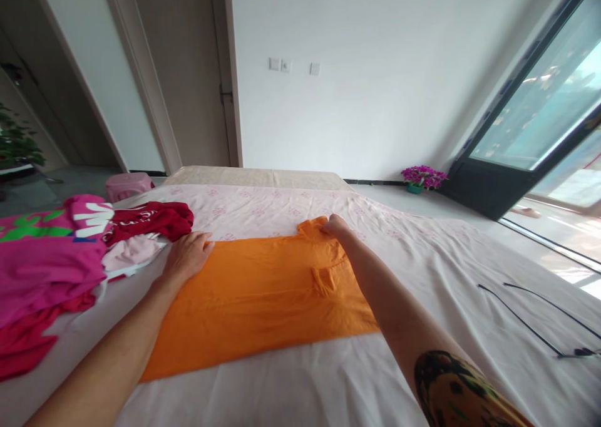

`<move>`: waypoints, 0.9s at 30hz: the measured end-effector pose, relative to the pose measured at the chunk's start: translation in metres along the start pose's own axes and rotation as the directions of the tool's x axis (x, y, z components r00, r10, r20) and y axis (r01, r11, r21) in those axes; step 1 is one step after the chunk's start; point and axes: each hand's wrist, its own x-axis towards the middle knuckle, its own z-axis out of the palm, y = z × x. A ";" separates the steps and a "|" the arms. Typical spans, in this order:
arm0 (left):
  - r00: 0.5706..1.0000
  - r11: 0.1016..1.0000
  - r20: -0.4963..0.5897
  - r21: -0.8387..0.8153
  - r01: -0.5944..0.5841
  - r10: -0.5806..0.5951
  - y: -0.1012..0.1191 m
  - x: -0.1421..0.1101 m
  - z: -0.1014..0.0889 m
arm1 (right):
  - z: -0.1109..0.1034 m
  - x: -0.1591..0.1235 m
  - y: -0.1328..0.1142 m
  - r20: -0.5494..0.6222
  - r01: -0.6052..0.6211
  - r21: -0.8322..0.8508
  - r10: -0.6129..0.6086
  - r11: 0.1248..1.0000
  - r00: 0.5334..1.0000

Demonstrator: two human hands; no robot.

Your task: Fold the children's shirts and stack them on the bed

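Observation:
An orange T-shirt (253, 295) lies spread sideways on the sheet-covered bed, its chest pocket (325, 280) towards the right. My left hand (188, 255) rests on the far left corner of the shirt, fingers stretched out and lying flat. At the far right corner, my right hand (334, 225) is closed on the shirt's edge near the sleeve; my own wrist partly hides its fingers. The cloth between the hands is mostly flat, with small creases around the pocket.
Pink and red clothes (47, 258) lie heaped on the left of the bed (300, 383). Eyeglasses (539, 327) with thin dark temples rest at the right. Beyond the bed are a pink stool (128, 185), purple flowers (423, 176) and a white wall (366, 101).

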 end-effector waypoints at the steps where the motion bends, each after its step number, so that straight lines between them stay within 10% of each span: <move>1: 1.000 1.000 -0.002 -0.010 0.008 -0.008 0.000 0.000 -0.001 | -0.001 -0.001 0.002 0.014 0.005 0.047 -0.005 0.999 1.000; 15: 0.981 0.969 0.035 -0.164 -0.185 0.193 -0.026 -0.026 -0.052 | -0.077 -0.131 0.050 -0.123 0.337 0.662 -0.346 0.670 0.930; 21: 0.947 0.932 0.053 -0.201 -0.301 0.317 -0.035 -0.071 -0.071 | -0.062 -0.180 0.084 0.060 0.290 0.498 -0.366 0.817 0.929; 27: 0.981 0.916 0.005 -0.360 -0.178 0.192 -0.036 -0.104 -0.071 | -0.073 -0.203 0.086 -0.045 0.297 0.632 -0.349 0.716 0.936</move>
